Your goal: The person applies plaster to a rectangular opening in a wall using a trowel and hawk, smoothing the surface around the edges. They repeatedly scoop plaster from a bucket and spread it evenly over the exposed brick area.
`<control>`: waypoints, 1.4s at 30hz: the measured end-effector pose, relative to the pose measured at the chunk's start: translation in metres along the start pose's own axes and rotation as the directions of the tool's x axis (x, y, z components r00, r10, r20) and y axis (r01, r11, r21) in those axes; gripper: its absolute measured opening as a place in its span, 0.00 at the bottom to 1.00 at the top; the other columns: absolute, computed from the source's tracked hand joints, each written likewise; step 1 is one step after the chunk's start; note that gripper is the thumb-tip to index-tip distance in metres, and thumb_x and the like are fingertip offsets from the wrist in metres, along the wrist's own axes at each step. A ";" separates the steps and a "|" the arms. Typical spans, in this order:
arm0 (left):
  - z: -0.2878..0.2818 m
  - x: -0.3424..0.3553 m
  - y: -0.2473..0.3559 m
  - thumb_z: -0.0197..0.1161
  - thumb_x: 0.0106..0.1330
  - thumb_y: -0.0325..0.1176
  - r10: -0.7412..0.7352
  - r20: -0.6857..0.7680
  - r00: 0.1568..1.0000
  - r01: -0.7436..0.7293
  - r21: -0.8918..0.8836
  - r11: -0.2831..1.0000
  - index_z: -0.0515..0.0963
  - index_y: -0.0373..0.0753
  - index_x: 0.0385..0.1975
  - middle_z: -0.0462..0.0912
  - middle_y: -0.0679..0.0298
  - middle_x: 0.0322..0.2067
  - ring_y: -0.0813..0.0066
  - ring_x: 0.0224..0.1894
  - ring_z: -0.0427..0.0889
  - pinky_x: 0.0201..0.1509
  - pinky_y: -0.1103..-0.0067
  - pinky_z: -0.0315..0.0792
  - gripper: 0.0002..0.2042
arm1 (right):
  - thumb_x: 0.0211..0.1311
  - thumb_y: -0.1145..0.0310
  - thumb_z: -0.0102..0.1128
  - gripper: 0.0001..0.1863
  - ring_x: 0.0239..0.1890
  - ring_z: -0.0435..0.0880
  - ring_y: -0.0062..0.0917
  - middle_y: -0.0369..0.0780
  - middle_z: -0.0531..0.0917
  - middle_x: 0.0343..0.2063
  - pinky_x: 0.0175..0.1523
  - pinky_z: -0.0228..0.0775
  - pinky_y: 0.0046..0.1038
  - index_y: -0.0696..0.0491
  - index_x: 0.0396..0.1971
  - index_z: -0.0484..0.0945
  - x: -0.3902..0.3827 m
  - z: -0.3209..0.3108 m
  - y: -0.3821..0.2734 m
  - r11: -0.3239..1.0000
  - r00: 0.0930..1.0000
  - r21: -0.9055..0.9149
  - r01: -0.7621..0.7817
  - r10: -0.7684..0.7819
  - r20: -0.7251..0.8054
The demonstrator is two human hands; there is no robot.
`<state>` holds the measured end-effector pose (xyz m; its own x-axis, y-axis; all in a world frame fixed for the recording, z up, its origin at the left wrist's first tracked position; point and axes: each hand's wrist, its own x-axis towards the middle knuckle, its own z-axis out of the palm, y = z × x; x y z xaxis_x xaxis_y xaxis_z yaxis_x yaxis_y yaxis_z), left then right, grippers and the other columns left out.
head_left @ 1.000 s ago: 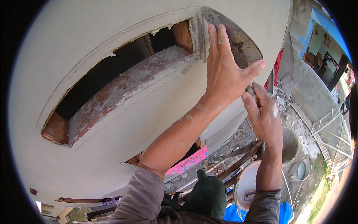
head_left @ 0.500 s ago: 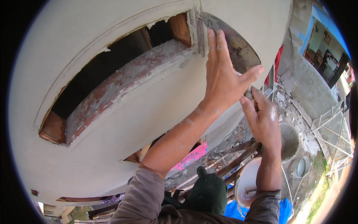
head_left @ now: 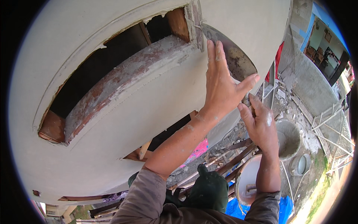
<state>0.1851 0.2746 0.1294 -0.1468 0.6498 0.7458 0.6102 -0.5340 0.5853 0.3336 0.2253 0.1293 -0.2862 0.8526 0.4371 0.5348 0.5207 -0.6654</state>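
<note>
A wide, stained metal trowel [head_left: 238, 56] lies against the pale plastered wall [head_left: 156, 102], just right of the arched opening's right frame. My right hand [head_left: 259, 121] is closed round its handle, which is mostly covered by the fingers. With fingers stretched out, my left hand [head_left: 225, 80] rests along the blade's left side, its thumb pointing toward the lower end. Whether the left palm presses on the metal or the wall is hidden. Plaster smears mark both hands.
A curved opening [head_left: 112, 71] with a rough ledge is at upper left, a second opening [head_left: 167, 134] below. Under my arms are poles [head_left: 238, 158], a white bucket [head_left: 249, 177] and a dark green cloth-like shape [head_left: 209, 190]. A mortar-coated tub [head_left: 289, 138] and pail [head_left: 300, 164] stand right.
Both hands and the trowel have slid slightly down the wall together. More of the lower opening shows above my left forearm.
</note>
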 end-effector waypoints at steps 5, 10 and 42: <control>0.001 -0.005 -0.002 0.75 0.53 0.45 -0.043 0.018 0.999 0.044 -0.024 0.999 0.41 0.25 0.69 0.37 0.32 0.70 0.41 0.74 0.39 0.74 0.59 0.45 0.55 | 0.63 0.65 0.62 0.18 0.27 0.78 0.48 0.52 0.77 0.25 0.34 0.69 0.38 0.64 0.44 0.75 -0.004 0.006 0.005 1.000 1.000 0.014 0.011 -0.011 -0.024; 0.003 -0.015 -0.005 0.75 0.53 0.45 -0.079 0.036 0.996 0.080 -0.025 0.996 0.41 0.25 0.69 0.36 0.32 0.70 0.40 0.74 0.39 0.74 0.58 0.45 0.55 | 0.63 0.64 0.62 0.19 0.27 0.79 0.48 0.51 0.78 0.25 0.34 0.70 0.38 0.64 0.45 0.75 -0.011 0.009 0.011 1.000 1.000 -0.022 0.013 -0.013 -0.004; 0.003 -0.036 -0.015 0.74 0.54 0.46 -0.096 0.069 0.993 0.099 -0.045 0.994 0.43 0.23 0.68 0.40 0.33 0.70 0.41 0.74 0.41 0.74 0.60 0.47 0.54 | 0.62 0.64 0.63 0.19 0.26 0.77 0.47 0.50 0.76 0.24 0.33 0.69 0.38 0.63 0.45 0.75 -0.024 0.020 0.014 0.997 0.998 -0.050 -0.054 0.055 0.023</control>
<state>0.1838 0.2607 0.0926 -0.1506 0.7339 0.6624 0.5566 -0.4908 0.6703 0.3324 0.2130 0.0973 -0.2748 0.8810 0.3852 0.5886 0.4709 -0.6571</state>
